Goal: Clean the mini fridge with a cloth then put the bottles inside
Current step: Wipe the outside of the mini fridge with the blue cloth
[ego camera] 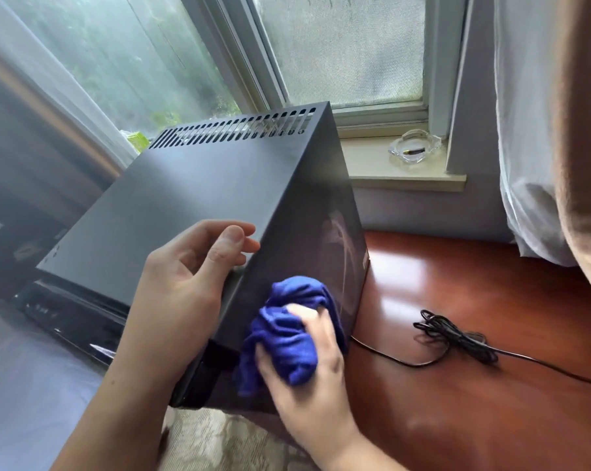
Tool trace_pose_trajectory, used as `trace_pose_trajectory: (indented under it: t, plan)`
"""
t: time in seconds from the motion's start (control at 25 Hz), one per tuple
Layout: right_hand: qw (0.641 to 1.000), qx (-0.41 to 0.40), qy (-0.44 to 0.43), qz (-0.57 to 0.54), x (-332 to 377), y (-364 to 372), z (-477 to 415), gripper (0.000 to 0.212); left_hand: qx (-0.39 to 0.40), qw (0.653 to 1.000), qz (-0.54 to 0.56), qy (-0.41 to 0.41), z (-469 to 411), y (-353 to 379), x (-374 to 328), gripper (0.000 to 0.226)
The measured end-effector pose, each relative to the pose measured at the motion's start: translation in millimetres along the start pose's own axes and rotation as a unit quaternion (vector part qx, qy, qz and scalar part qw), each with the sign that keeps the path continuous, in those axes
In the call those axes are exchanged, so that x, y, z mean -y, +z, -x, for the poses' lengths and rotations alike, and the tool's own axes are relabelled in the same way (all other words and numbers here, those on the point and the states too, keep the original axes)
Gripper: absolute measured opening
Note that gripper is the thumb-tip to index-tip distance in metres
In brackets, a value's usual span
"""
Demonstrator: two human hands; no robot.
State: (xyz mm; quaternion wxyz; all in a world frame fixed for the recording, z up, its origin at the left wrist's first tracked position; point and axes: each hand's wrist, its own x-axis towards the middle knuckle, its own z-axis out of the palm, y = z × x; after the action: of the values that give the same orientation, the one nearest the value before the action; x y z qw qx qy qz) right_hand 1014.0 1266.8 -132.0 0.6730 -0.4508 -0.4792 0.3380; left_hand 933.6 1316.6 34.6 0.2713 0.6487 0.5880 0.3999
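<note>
My left hand (188, 266) rests loose-fingered on the top edge of the mini fridge (192, 198), I'd say to brace the box against my scrubbing. My right hand (307, 355) clenches the bunched blue cloth (287, 321), pressing it low on the side panel near the front corner. The fridge stands on the wooden table (457, 283) by the window. There's swing room on the right, though the bundled cord (457, 338) lies near. No bottles in sight.

Soft daylight enters through the window (341, 52), leaving pale glare on the glossy wooden surface (457, 300). The right hand (307, 362) and cloth (283, 328) are motion-blurred; wide-angle bending skews the frame's edges.
</note>
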Motion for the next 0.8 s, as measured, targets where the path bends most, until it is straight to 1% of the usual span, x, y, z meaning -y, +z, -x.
trace_pose_trajectory:
  t: [0.08,0.16,0.32,0.44,0.56,0.64,0.72,0.8]
  plan:
    - [1.0,0.01,-0.017,0.015,6.3,1.2,0.5,0.036,0.002,1.0,0.0,0.005,0.3,-0.8,2.3,0.025]
    - [0.999,0.018,-0.03,0.024,10.3,0.3,-17.3,0.036,0.003,1.0,0.0,0.009,0.7,-1.9,4.0,0.024]
    - [0.998,-0.002,-0.059,0.002,10.7,-4.8,-87.0,0.031,0.003,1.0,0.007,0.009,1.3,-2.1,2.8,0.027]
    - [0.997,-0.03,-0.069,0.01,2.1,-8.6,-146.8,0.036,0.003,1.0,0.009,0.011,2.4,-2.0,1.6,0.03]
    - [0.998,-0.053,-0.022,0.001,-6.8,-11.2,-203.2,0.048,0.003,1.0,0.011,0.001,1.2,-1.8,0.6,0.029]
    - [0.997,-0.076,0.028,-0.017,-21.0,-13.7,-233.8,0.05,0.004,1.0,0.009,-0.006,0.5,-1.2,-0.3,0.029]
    - [0.992,-0.087,0.078,-0.048,-36.3,-18.7,-254.2,0.053,0.005,1.0,0.01,-0.01,1.3,-0.9,-1.7,0.029]
    - [0.987,-0.089,0.118,-0.061,-47.3,-23.4,-254.0,0.053,0.005,1.0,0.01,-0.012,1.4,-1.4,-2.7,0.029]
